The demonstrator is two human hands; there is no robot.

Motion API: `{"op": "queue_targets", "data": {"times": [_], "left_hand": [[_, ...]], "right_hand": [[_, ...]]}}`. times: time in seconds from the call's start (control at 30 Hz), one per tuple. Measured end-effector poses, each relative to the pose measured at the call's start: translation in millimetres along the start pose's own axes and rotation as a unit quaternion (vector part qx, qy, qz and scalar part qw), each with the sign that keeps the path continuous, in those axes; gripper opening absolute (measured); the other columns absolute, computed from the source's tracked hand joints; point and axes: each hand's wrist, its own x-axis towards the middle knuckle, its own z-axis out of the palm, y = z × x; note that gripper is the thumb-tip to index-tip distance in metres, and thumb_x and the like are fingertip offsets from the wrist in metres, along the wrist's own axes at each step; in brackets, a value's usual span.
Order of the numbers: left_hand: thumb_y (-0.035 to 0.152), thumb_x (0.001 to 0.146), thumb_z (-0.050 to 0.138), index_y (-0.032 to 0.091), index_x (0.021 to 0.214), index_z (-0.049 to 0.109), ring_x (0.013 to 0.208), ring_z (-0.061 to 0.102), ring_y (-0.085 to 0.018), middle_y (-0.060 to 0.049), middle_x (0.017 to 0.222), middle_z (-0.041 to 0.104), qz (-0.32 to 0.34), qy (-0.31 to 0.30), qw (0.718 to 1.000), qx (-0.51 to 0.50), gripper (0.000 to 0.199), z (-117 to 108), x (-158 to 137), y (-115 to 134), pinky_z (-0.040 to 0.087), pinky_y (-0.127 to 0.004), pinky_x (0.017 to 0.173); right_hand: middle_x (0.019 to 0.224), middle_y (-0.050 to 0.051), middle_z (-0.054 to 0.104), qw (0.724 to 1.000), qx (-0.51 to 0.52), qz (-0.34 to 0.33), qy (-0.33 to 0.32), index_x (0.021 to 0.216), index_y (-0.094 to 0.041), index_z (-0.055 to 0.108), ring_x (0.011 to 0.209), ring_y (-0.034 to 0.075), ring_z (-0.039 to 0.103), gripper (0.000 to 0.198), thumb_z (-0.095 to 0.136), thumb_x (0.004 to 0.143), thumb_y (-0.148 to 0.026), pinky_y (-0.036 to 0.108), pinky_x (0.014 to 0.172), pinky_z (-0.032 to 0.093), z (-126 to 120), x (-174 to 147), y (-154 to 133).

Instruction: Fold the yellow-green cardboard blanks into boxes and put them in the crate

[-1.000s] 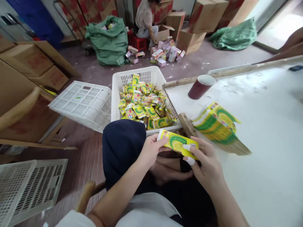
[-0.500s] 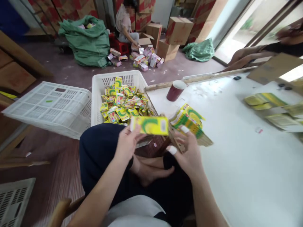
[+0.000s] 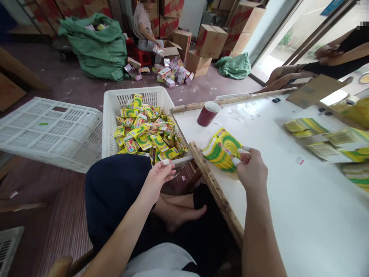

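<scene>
1. From my seat at the far end of the head view, I see the left hand (image 3: 155, 177) loosely curled and released above the knee, a white wrap on one fingertip.
2. My right hand (image 3: 255, 169) has its wrapped fingertips at the right edge of the yellow-and-green stack (image 3: 219, 152); I cannot tell whether they grip it.
3. That stack sits on the white table (image 3: 294, 207), near its wooden edge, behind a dark red cup (image 3: 206, 117). Its red-and-white lettering is too small for me to read.
4. Beside the table, a white basket (image 3: 108, 130) holds many yellow packs (image 3: 143, 141), printed with green arcs and small, unreadable labels.
5. At the back, cardboard boxes (image 3: 211, 40) carry red print I can't make out.
6. A green tag (image 3: 43, 124) marks the white crate (image 3: 69, 132) at left.
</scene>
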Motion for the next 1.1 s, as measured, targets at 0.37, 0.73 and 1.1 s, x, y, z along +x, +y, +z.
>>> {"op": "queue_targets", "data": {"times": [0.37, 0.73, 1.1], "left_hand": [[0.063, 0.057, 0.080, 0.020, 0.094, 0.063, 0.096, 0.066, -0.024, -0.006, 0.091, 0.070, 0.125, -0.076, 0.976, -0.161, 0.060, 41.4, -21.7, -7.9, 0.053, -0.034, 0.082], [0.063, 0.074, 0.067, 0.022, 0.095, 0.062, 0.088, 0.066, -0.020, -0.003, 0.092, 0.069, 0.179, -0.035, 0.983, -0.038, 0.045, 23.7, -20.1, -16.5, 0.053, -0.032, 0.081], [0.046, 0.059, 0.086, 0.022, 0.124, 0.055, 0.131, 0.048, -0.032, -0.011, 0.134, 0.057, 0.322, -0.064, 0.917, 0.228, 0.077, 6.8, -34.4, 29.6, 0.033, -0.042, 0.113]], "right_hand": [[0.081, -0.002, 0.060, 0.895, 0.337, -0.058, -0.287, 0.114, -0.026, 0.048, 0.070, 0.015, 0.062, 0.042, 0.066, 0.076, -0.022, 0.030, 0.066, 0.054, 25.4, -114.2, -59.0], [0.086, 0.001, 0.070, 0.892, 0.378, -0.046, -0.243, 0.099, -0.023, 0.065, 0.076, 0.017, 0.066, 0.019, 0.068, 0.081, -0.027, 0.031, 0.072, 0.057, 36.0, -130.3, -60.4], [0.089, -0.002, 0.074, 0.922, 0.060, -0.380, -0.048, 0.090, -0.035, 0.071, 0.098, 0.023, 0.064, 0.033, 0.054, 0.086, -0.006, 0.048, 0.101, 0.042, 3.3, -103.6, -45.8]]}}
